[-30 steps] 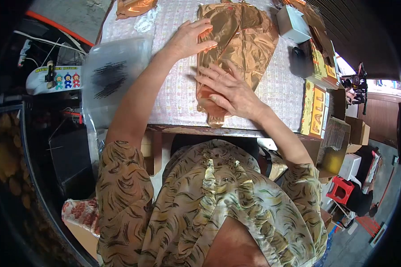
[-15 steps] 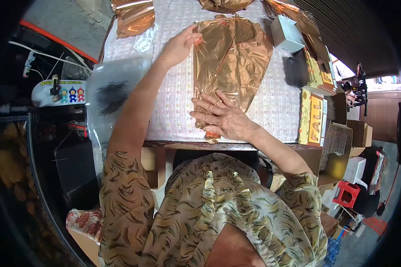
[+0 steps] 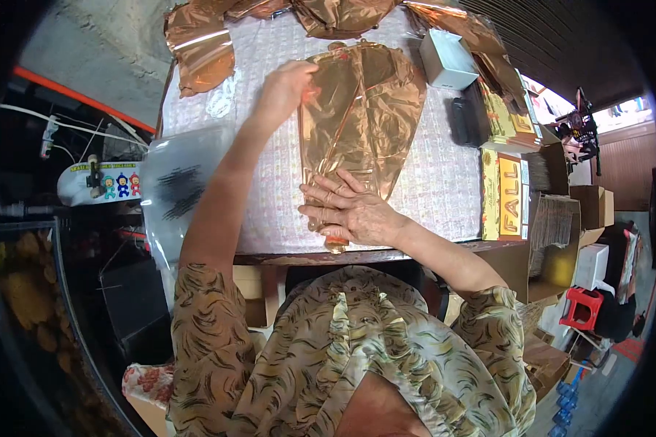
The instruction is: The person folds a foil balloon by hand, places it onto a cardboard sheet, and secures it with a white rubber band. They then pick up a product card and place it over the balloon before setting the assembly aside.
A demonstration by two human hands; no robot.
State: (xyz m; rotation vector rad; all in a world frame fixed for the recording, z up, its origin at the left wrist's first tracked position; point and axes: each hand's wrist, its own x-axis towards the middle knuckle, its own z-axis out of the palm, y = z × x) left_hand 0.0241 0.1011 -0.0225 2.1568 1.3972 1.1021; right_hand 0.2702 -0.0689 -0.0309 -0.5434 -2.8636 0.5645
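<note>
The copper-coloured foil piece (image 3: 364,109) is lying flat on the desk (image 3: 444,189). The right hand (image 3: 358,216) is open and is resting on its near end, with fingers spreading. The left hand (image 3: 283,91) is curling at its left edge; I cannot tell if it is gripping. The white box (image 3: 448,62) and a dark object (image 3: 465,122) are standing to the right, near the "FALL" box (image 3: 504,195).

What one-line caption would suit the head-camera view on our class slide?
Right hand spread flat on copper-coloured foil, left hand at its left edge, over a patterned tablecloth.
</note>
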